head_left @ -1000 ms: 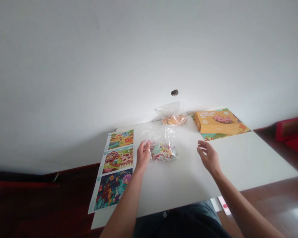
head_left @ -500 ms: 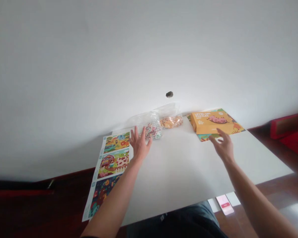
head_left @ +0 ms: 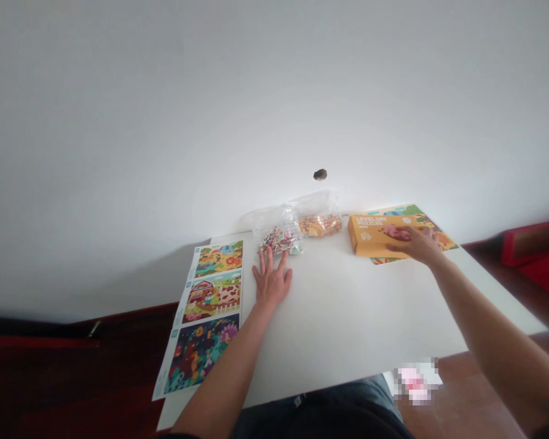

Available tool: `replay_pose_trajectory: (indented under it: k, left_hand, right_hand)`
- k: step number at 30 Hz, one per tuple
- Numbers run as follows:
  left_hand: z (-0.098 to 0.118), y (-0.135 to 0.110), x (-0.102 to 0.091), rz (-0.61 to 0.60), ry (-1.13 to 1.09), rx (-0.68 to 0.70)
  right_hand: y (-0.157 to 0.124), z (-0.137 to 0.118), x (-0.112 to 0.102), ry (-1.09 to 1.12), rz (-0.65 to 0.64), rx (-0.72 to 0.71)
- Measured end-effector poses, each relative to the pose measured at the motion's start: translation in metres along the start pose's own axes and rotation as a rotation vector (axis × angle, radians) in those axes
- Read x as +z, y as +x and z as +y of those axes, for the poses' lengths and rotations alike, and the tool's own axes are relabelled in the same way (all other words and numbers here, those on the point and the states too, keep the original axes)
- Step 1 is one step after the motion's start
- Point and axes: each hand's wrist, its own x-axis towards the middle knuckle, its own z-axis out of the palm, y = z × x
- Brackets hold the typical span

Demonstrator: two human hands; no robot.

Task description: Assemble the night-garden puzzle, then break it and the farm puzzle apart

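Observation:
My left hand (head_left: 271, 280) lies flat on the white table (head_left: 343, 317), fingers spread, just below a clear bag of colourful puzzle pieces (head_left: 278, 235). It holds nothing. My right hand (head_left: 414, 242) reaches far right and rests on top of the orange puzzle box (head_left: 375, 233), fingers laid over its lid. A second clear bag with orange-brown pieces (head_left: 319, 218) sits at the back by the wall, between the first bag and the box.
A long picture sheet with three cartoon scenes (head_left: 205, 311) lies along the table's left edge, overhanging the front. A colourful sheet (head_left: 432, 228) lies under the box. Red objects (head_left: 537, 250) stand on the floor at right. A white wall is right behind the table.
My left hand pushed the bag of pieces to the back of the table, let go and settled flat. My right hand moved right and forward onto the orange box.

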Motion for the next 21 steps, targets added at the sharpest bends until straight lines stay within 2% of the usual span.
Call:
replay_pose_trajectory:
  k: [3, 6, 10, 14, 16, 18, 20, 21]
  left_hand:
    - [0.004, -0.006, -0.005, 0.069, -0.013, 0.011]
    - [0.010, -0.018, -0.012, 0.134, -0.050, 0.095]
    - [0.025, -0.042, -0.017, 0.119, -0.162, 0.264]
    - [0.045, -0.066, -0.015, 0.095, -0.314, 0.306]
    - [0.054, -0.079, -0.016, 0.105, -0.386, 0.308]
    - [0.062, -0.096, -0.019, 0.123, -0.426, 0.314]
    - [0.065, -0.113, -0.024, 0.138, -0.410, 0.274]
    - [0.064, -0.121, -0.026, 0.135, -0.374, 0.238]
  right_hand:
    - [-0.032, -0.003, 0.007, 0.008, 0.012, -0.019]
    - [-0.063, -0.004, 0.010, 0.027, 0.056, -0.139]
    - [-0.098, -0.003, 0.013, 0.006, 0.133, -0.273]
    - [-0.141, -0.017, 0.013, 0.053, 0.168, -0.417]
    - [-0.171, -0.032, 0.010, 0.087, 0.139, -0.489]
    - [-0.199, -0.049, 0.005, 0.112, 0.057, -0.584]
    - [-0.213, -0.060, -0.001, 0.136, -0.057, -0.679]
    - [-0.211, -0.062, -0.003, 0.155, -0.102, -0.707]
